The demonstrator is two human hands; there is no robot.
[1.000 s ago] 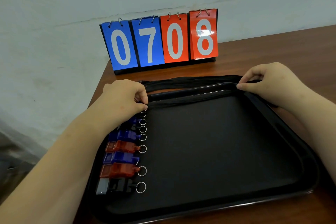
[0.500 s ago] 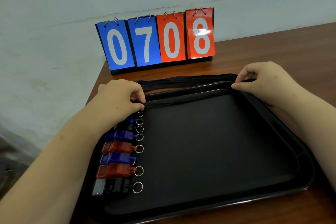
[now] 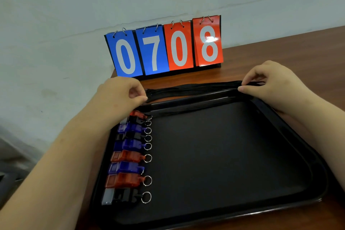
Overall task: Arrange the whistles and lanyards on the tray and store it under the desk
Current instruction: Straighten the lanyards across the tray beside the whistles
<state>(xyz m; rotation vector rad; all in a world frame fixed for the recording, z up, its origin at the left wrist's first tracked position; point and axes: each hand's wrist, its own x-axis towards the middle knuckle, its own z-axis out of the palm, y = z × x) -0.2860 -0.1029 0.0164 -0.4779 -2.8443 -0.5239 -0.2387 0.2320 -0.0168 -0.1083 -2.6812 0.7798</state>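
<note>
On my screen the lanyards point(image 3: 196, 88) are a bundle of thin black cords stretched along the far edge of the black tray point(image 3: 224, 164), partly over the rim and partly just inside it. The whistles point(image 3: 128, 157) lie in a column down the tray's left edge (red, blue and black, each with a silver ring pointing inward). The left hand point(image 3: 119, 97) pinches the bundle's left end at the far-left corner, thumb and fingers closed on the cords. The right hand point(image 3: 270, 84) pinches the other end near the far-right corner. A flip scoreboard point(image 3: 164, 50) reading 0708 stands at the desk's point(image 3: 280, 58) back edge.
</note>
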